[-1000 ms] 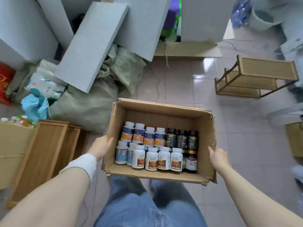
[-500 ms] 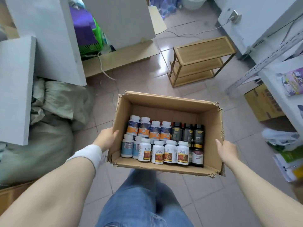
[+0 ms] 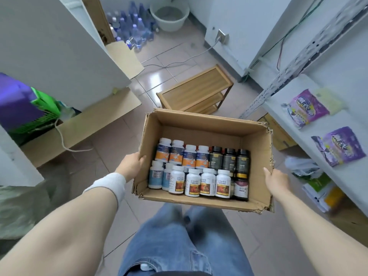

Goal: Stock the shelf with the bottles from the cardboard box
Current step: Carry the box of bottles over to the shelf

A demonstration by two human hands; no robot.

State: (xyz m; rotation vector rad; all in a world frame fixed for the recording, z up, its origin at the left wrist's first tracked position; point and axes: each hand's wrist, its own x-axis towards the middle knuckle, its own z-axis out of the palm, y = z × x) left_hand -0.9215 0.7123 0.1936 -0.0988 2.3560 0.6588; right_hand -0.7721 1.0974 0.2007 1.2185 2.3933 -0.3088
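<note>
Both hands hold the box (image 3: 201, 124) in the air, beside the shelf (image 3: 350, 116). The left hand (image 3: 131, 166) grips its left wall, thumb over the rim; the right hand (image 3: 276, 181) grips the right wall, fingers hidden. The bottles (image 3: 199, 176) stand upright along the near wall. The load is probably heavy at that side and the torn cardboard soft, so support under the bottom seems safer. Each bottle looks stiff and smooth.

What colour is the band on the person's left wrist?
White. The wristband shows plainly in the head view, the only view there is.
</note>
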